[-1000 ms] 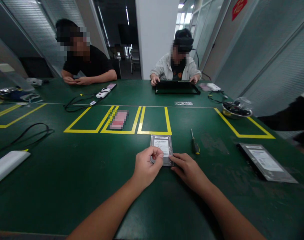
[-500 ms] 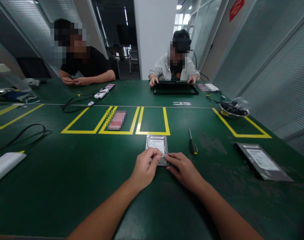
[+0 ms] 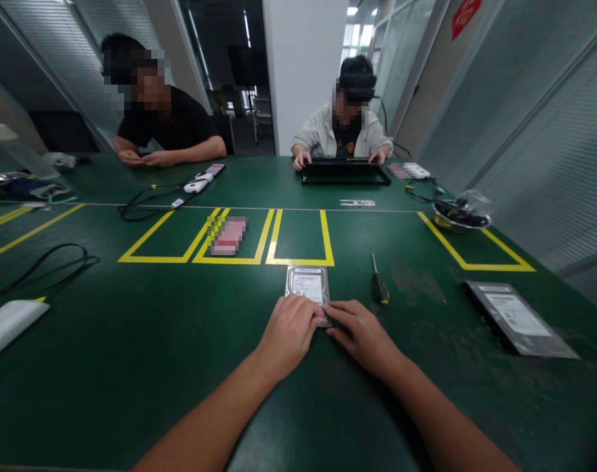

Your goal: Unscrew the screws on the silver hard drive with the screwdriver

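Observation:
A silver hard drive (image 3: 307, 278) with a white label lies flat on the green table, its near part covered by my fingers. Over that near part, my left hand (image 3: 293, 328) is closed in a pinch with the fingertips bent down; anything small between them is hidden. My right hand (image 3: 360, 331) rests at the drive's right edge, index fingertip touching it and the thumb spread lower down. To the right of the drive lies a screwdriver (image 3: 379, 288) with a black and yellow handle.
At right lies another labelled drive (image 3: 519, 318) on a silvery sheet, with a metal bowl (image 3: 458, 226) of dark parts behind. Yellow tape frames (image 3: 301, 261) mark the table. A white device (image 3: 13, 324) sits at left. Two people sit opposite, one holding a black frame (image 3: 346, 174).
My left hand has turned over and its fingertips have shifted slightly right across the drive's near part. The right hand and the drive stay put.

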`<state>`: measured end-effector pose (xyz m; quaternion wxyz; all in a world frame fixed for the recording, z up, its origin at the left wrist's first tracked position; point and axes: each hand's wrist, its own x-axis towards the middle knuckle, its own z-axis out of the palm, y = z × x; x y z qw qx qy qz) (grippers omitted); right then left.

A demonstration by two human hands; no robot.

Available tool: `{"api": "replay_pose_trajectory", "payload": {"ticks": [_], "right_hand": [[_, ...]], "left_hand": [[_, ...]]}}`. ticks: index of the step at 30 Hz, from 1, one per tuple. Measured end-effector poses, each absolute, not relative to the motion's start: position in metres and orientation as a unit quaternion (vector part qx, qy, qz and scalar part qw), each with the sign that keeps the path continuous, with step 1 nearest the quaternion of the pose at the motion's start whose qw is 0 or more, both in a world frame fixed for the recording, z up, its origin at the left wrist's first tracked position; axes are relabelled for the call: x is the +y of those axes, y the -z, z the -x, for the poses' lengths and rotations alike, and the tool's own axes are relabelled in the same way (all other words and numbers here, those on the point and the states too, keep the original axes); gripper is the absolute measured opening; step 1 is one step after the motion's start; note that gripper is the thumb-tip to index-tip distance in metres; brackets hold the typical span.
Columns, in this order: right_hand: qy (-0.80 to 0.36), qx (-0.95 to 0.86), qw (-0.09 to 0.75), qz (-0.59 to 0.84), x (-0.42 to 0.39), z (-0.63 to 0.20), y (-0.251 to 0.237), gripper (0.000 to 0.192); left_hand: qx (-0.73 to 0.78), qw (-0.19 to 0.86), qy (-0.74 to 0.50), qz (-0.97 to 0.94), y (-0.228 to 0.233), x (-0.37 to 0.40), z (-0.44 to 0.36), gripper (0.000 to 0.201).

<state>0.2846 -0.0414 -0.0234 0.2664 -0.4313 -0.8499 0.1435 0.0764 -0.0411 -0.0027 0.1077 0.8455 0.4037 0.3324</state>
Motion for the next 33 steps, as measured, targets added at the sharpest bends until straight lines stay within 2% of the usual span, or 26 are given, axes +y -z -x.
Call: {"api": "replay_pose_trajectory", "payload": {"ticks": [12, 22, 33], "right_hand": [[-0.149, -0.852, 0.268, 0.424, -0.041, -0.287, 0.021, 0.041], [-0.144, -0.856, 0.264, 0.421, -0.041, -0.286, 0.019, 0.041], [-0.139, -0.856, 0.270, 0.418, -0.042, -0.284, 0.020, 0.042]], "left_hand": [[0.412, 0.065, -0.263, -0.870, 0.005, -0.041, -0.079, 0.017], [0.431, -0.011, -0.265, -0.863, 0.004, -0.044, -0.090, 0.010], [0.439, 0.006, -0.258, -0.861, 0.002, -0.049, -0.096, 0.009]]}}
